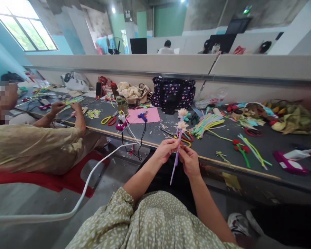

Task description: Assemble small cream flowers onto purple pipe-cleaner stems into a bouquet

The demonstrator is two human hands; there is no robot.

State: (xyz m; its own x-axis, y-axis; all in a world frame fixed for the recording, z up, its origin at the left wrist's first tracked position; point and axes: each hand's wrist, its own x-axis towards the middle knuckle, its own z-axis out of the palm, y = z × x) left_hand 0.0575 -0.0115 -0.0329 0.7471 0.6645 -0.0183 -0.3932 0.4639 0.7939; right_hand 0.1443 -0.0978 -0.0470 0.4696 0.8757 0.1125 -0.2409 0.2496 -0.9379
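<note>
Between my hands stands a pipe-cleaner flower point(181, 126) with pale cream blooms and lilac stems, held nearly upright in front of the table edge. My left hand point(168, 149) pinches the stems from the left side. From the right, the fingers of my right hand point(190, 159) close on the same stems, just below the blooms. A bit of turquoise shows beside the upper bloom; whether it belongs to the flower is unclear. Right behind the flower lie scissors point(187, 136) with red and yellow handles. A bundle of pastel pipe cleaners point(207, 123) spreads to their right.
A blue glue gun point(142, 117) rests on a pink sheet point(154, 114). Behind stands a dark patterned bag point(173, 92). Red-and-green pipe-cleaner pieces point(242, 150) lie rightward. A white cable point(93, 169) crosses at left, near a co-worker point(36, 148) seated on a red chair.
</note>
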